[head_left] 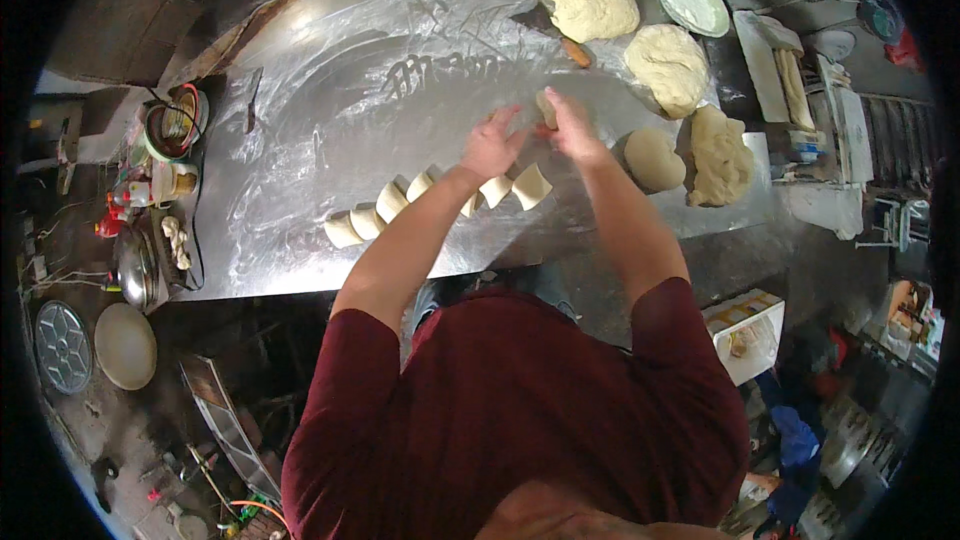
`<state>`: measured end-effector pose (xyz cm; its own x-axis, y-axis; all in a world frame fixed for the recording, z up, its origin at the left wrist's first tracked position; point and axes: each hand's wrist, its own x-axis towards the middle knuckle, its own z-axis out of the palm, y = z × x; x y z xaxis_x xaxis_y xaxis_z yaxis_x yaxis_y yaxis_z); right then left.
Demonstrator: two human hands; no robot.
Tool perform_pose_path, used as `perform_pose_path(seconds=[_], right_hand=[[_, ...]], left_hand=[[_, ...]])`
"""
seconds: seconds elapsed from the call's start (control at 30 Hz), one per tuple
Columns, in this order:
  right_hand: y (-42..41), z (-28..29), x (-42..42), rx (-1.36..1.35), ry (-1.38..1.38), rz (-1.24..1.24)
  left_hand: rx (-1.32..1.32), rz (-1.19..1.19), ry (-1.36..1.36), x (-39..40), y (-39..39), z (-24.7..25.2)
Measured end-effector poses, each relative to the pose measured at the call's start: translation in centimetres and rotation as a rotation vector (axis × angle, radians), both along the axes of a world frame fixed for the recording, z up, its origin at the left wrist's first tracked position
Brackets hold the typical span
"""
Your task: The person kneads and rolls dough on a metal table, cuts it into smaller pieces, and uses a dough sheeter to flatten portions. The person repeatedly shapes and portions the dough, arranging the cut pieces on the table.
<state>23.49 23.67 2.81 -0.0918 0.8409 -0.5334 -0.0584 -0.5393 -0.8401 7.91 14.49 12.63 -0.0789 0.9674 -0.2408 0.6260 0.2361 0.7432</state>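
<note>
My right hand [574,127] grips a small dough piece [547,111] above the floured metal worktop [337,120]. Beside it, my left hand [491,144] is empty, its fingers spread and slightly blurred. A row of cut dough pieces [532,187] runs across the front of the worktop, partly hidden under my left forearm. To the right of my right hand sits a smooth dough lump [654,159], with a longer, rougher dough mass [720,157] next to it. Two larger dough mounds [591,1] [667,69] lie farther back. Near them rests a tool with a wooden handle [576,52].
A pale bowl holding white powder [691,1] stands at the back right. Bowls [176,124], bottles and a cable crowd the left end. A thin dark strip [253,101] lies on the worktop's left side. A white box [744,336] is low right, near a person in blue [795,435].
</note>
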Motion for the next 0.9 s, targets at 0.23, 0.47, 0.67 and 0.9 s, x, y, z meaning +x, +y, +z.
perform_pose_path(seconds=[0.23, 0.47, 0.67, 0.9], right_hand=[[-8.1, 3.9, 2.2, 0.312, -0.767, 0.980], [-14.2, 1.9, 1.7, 0.216, -0.252, 0.427], [-11.6, 2.5, -3.4, -0.046, 0.323, 0.359], [-20.6, 7.2, -31.5, -0.053, 0.178, 0.666]], left_hand=[[-0.264, -0.450, 0.349, -3.9, -2.9, -2.9], [0.261, -0.450, 0.176, -4.2, -8.4, -5.6], [0.069, 0.588, -1.112, -11.9, -15.1, -5.3], [0.215, 1.097, -1.345, -32.9, -32.2, -2.4]])
